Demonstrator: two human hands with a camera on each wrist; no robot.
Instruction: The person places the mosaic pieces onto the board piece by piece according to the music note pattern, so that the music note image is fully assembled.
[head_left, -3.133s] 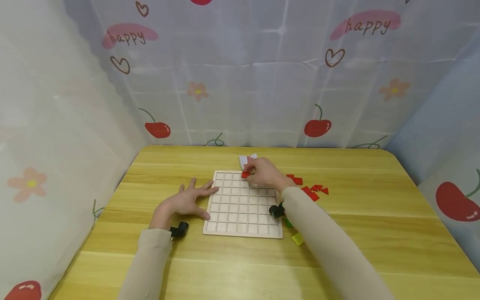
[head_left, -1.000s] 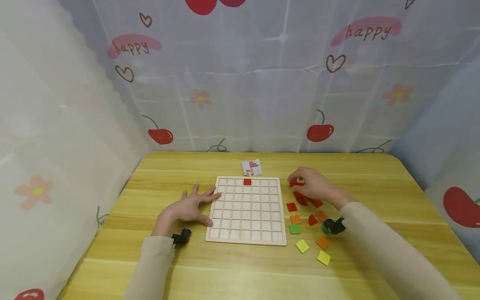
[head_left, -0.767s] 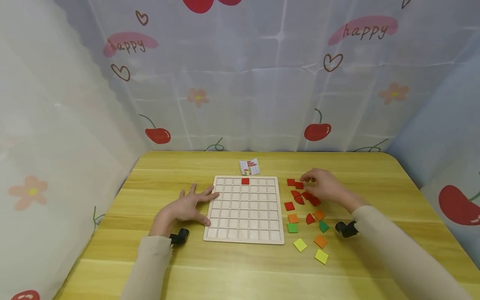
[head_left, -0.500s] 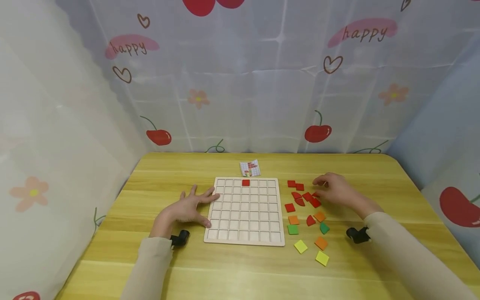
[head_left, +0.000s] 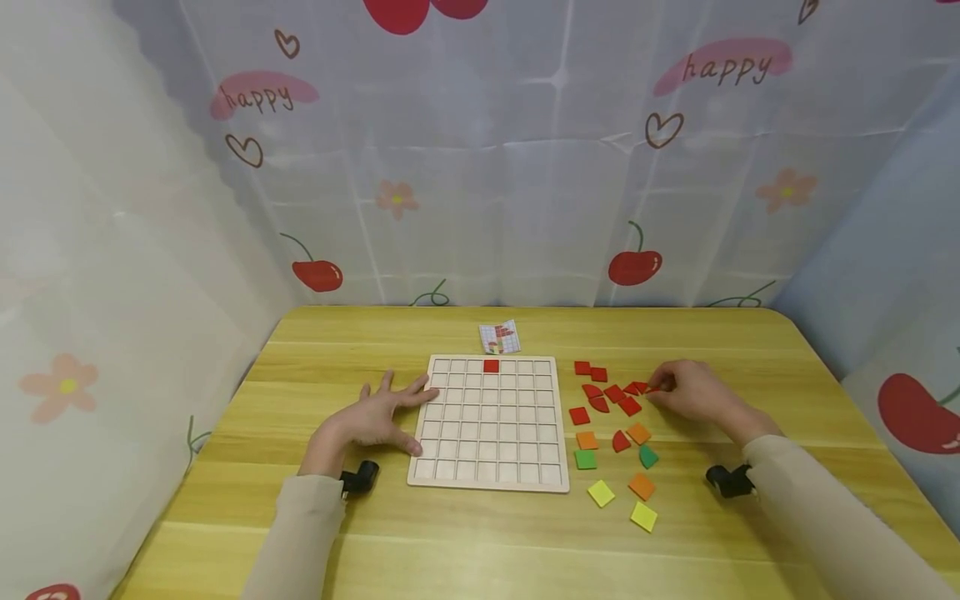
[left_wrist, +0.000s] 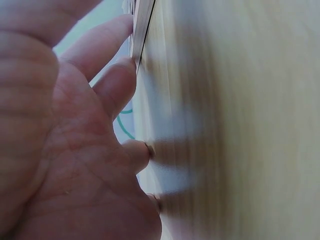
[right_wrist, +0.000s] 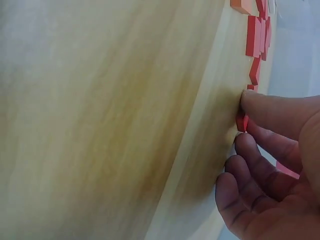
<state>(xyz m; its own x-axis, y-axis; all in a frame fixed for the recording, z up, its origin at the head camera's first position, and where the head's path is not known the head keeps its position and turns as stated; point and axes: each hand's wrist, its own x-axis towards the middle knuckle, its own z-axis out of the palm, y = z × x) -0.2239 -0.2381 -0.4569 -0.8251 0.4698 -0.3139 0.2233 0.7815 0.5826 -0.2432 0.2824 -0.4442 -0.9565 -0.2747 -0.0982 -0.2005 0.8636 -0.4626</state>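
My left hand (head_left: 367, 414) lies with fingers spread, its thumb and a fingertip on the left edge of the pale wooden grid board (head_left: 480, 473). In the left wrist view its fingertips touch the board edge and the tabletop. One red square tile (head_left: 491, 367) sits in the board's far row. Right of the board, my right hand (head_left: 693, 393) pinches a small red triangle tile (right_wrist: 242, 123) between thumb and index finger, at the tabletop. Its other fingers are loosely bent. Two more red triangles (head_left: 636, 387) lie just left of the fingertips.
Several loose tiles lie between board and right hand: red squares (head_left: 580, 416), red quarter-rounds (head_left: 621, 441), orange squares (head_left: 641, 486), a green square (head_left: 586, 459), a green quarter-round (head_left: 648, 456), yellow squares (head_left: 643, 517). A small printed pattern card (head_left: 500, 337) lies behind the board.
My right hand has left the red square in the board's far row and moved right, past the red tiles, to the triangles, where it now pinches one. My left hand stays at the board's edge.
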